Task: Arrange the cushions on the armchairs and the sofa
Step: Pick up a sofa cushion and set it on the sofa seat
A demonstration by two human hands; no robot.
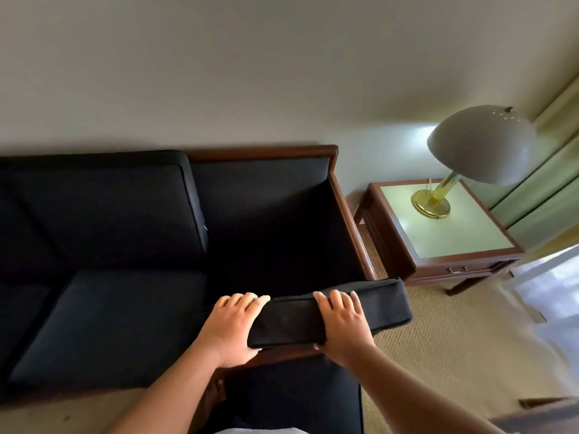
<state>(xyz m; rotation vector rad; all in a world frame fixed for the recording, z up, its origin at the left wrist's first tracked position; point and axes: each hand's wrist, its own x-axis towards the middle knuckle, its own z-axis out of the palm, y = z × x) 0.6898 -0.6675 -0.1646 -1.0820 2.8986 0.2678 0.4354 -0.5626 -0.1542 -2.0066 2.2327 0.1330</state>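
Observation:
A dark sofa with a brown wooden frame (344, 208) fills the left and middle of the head view. Its right seat section is bare and sunken, without a cushion. A black seat cushion (369, 308) stands on edge along the sofa's front rail at that section, sticking out past the right armrest. My left hand (232, 327) grips the cushion's left end and my right hand (343, 321) grips its upper edge near the middle. To the left, a back cushion (103, 208) and a seat cushion (109, 324) sit in place.
A wooden side table (438, 233) with a pale top stands right of the sofa, bearing a brass lamp (479, 145) with a grey dome shade. Beige carpet (438, 355) covers the floor. Another dark cushion (297, 399) lies low between my arms.

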